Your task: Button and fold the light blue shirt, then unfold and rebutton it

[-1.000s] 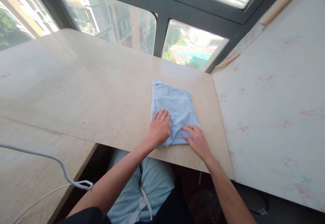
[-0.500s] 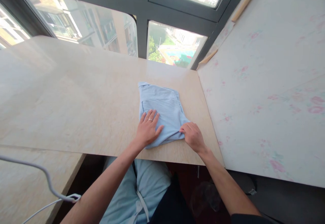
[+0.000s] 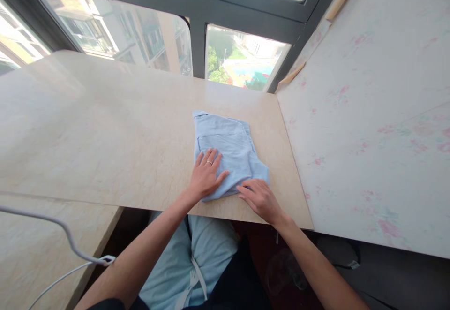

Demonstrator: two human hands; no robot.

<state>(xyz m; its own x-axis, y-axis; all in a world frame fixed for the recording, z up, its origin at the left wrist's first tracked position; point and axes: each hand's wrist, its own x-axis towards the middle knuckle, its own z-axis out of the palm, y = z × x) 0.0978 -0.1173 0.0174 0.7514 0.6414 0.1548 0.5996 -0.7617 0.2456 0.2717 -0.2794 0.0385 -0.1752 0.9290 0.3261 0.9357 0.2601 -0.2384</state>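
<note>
Blue cloth (image 3: 233, 150) laid folded near the worktop's (image 3: 123, 155) front edge, towards the right edge
The left grip (image 3: 206, 175) is spread flat on it; whether cloth is pinched by the right grip (image 3: 259, 199) cannot be told. Probably light and soft, best held by its corners; most room is offered leftward.

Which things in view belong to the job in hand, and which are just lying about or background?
In the job:
Folded light-blue cloth
Left hand, flat on it
Right hand, at its near edge
Tabletop beneath

Not involved:
Pale cable, lower left
Window frame
Floral wall
</note>
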